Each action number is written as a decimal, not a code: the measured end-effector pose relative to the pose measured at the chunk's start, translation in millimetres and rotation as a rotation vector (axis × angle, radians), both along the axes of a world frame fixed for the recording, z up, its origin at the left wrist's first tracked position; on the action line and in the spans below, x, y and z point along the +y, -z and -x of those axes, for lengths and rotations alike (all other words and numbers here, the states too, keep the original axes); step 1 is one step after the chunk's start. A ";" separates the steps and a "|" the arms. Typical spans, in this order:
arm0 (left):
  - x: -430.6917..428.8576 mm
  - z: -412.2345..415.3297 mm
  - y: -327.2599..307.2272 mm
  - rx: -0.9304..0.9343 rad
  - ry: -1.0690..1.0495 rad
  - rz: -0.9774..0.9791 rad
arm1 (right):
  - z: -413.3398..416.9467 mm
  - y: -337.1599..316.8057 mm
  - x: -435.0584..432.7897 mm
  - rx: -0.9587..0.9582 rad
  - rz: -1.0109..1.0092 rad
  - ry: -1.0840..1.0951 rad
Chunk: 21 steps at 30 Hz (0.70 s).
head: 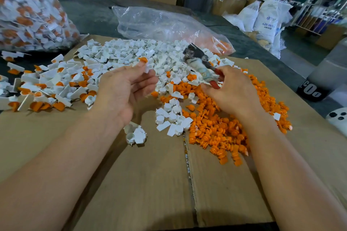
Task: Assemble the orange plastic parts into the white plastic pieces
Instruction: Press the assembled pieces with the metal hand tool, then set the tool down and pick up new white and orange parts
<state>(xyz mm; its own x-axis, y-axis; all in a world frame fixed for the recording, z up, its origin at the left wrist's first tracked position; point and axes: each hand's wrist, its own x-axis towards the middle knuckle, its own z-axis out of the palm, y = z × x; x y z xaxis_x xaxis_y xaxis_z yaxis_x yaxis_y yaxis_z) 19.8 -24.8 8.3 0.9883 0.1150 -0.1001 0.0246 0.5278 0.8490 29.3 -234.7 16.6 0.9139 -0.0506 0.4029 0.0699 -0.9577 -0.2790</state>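
the left hand (124, 88), up and to the left of the heap of loose orange parts (225, 127), pinches a white piece (147, 68) at its fingertips, with an orange part (143, 59) sitting in the top of it. the right hand (231, 90), over the heap's far edge, grips a red-handled tool (201, 67), blurred, pliers by the look of it. the step seems to be seating the insert: hold the white piece steady by its flat tab, keep the orange part square to the socket, press straight so it doesn't cock, and keep fingertips clear of the tool's head. the orange part is small and bright; the white piece is a short ring with a flat tab. finished pieces (37, 97) lie far left of the heap
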 end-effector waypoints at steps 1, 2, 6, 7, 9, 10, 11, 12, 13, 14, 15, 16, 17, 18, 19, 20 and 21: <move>1.4 -0.7 -1.0 0.010 -0.007 0.032 | -2.1 0.1 -5.9 0.031 0.010 0.041; 3.8 -1.7 -2.1 0.020 -0.036 0.058 | -4.0 0.3 -11.2 0.069 0.016 0.077; 18.6 -3.3 -5.4 0.042 -0.304 0.160 | -8.6 1.0 -26.3 0.211 0.027 0.168; 23.5 -3.6 -6.5 0.046 -0.362 0.209 | -9.2 1.1 -28.5 0.234 0.019 0.179; 31.9 -4.3 -9.1 0.057 -0.439 0.312 | -10.2 1.3 -31.0 0.272 0.010 0.189; 34.5 -4.7 -9.7 0.066 -0.462 0.350 | -10.6 1.5 -31.7 0.288 0.016 0.191; 35.9 -4.7 -10.2 0.075 -0.475 0.372 | -10.8 1.6 -32.0 0.301 0.022 0.192; 36.1 -4.4 -10.2 0.080 -0.478 0.384 | -10.8 1.7 -32.3 0.310 0.026 0.193; 35.7 -4.3 -10.0 0.082 -0.476 0.393 | -10.7 1.6 -32.7 0.317 0.027 0.193; 35.6 -4.5 -9.6 0.079 -0.467 0.401 | -10.8 1.3 -33.3 0.326 0.026 0.193; 35.9 -4.9 -9.6 0.077 -0.452 0.401 | -10.7 1.2 -33.5 0.335 0.026 0.192; 36.3 -6.0 -9.6 0.079 -0.428 0.375 | -10.6 1.1 -33.9 0.344 0.027 0.191; 36.1 -6.9 -10.4 0.085 -0.395 0.298 | -10.3 1.2 -34.2 0.352 0.027 0.187; 35.2 -8.0 -10.9 0.091 -0.359 0.161 | -10.3 1.3 -34.4 0.358 0.026 0.183; 33.6 -8.4 -10.8 0.086 -0.329 -0.028 | -10.4 1.4 -34.6 0.362 0.026 0.178; 30.7 -7.8 -9.2 0.058 -0.311 -0.257 | -10.4 1.3 -34.9 0.367 0.032 0.173; 27.8 -7.0 -6.1 0.007 -0.309 -0.510 | -10.5 0.9 -35.2 0.374 0.045 0.170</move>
<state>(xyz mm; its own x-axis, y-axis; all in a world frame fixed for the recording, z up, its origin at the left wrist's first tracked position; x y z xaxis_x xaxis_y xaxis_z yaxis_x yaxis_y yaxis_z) 26.8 2.9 14.4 0.9010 0.4323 0.0371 -0.0590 0.0374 0.9976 39.8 -270.0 15.7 0.9777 -0.2039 0.0501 -0.1890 -0.9586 -0.2131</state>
